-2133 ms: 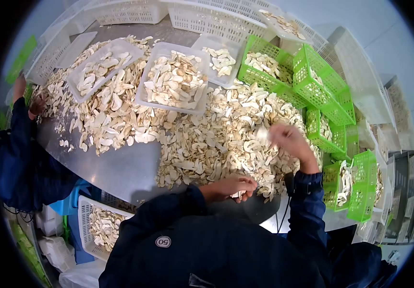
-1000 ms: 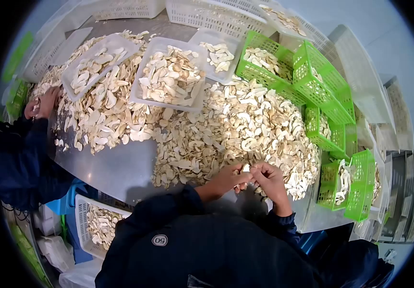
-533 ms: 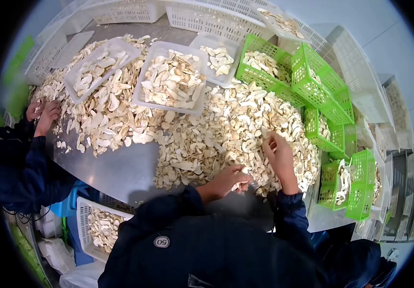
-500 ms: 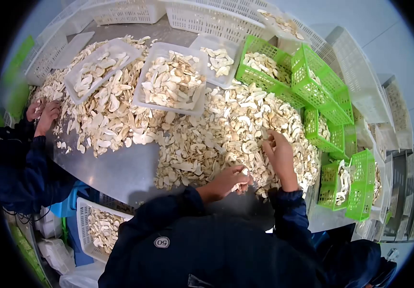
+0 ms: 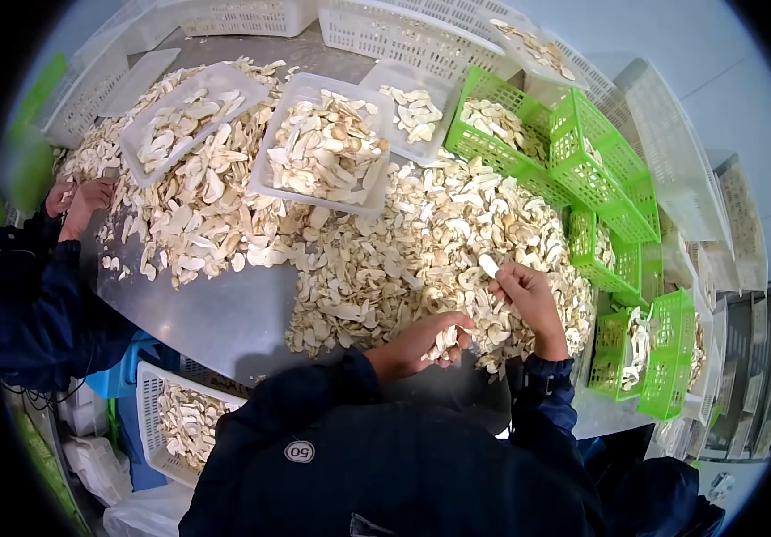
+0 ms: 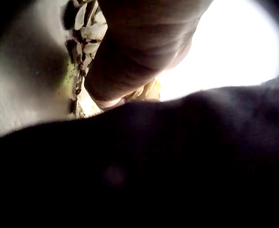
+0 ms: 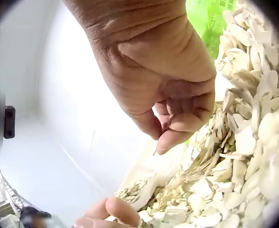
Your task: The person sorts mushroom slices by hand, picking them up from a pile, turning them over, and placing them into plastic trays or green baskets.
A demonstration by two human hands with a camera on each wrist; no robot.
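Pale dried mushroom slices [image 5: 484, 215] lie heaped over the steel table before me. My right hand [image 5: 533, 300] pinches one white mushroom slice [image 5: 489, 266] between thumb and fingertips, just above the heap. Low at the table's near edge, my left hand [image 5: 421, 345] holds a small bunch of mushroom slices [image 5: 444, 341] in its curled fingers. In the right wrist view the right hand [image 7: 153, 71] has its thumb and fingertips together, with the left fingers [image 7: 120, 211] below. The left wrist view shows the dark left hand [image 6: 139, 47], its lower part hidden by a sleeve.
A clear tub [image 5: 265, 183] of slices sits on the heap, beside two shallower ones. Green baskets [image 5: 502, 161] line the right side, white crates [image 5: 412, 40] the back. Another person's hands [image 5: 90, 192] work at the far left. A white crate [image 5: 148, 421] stands lower left.
The right hand reached over the heap, came in to the left hand, then moved back out and now pinches a slice. The left hand has turned, showing the slices it holds.
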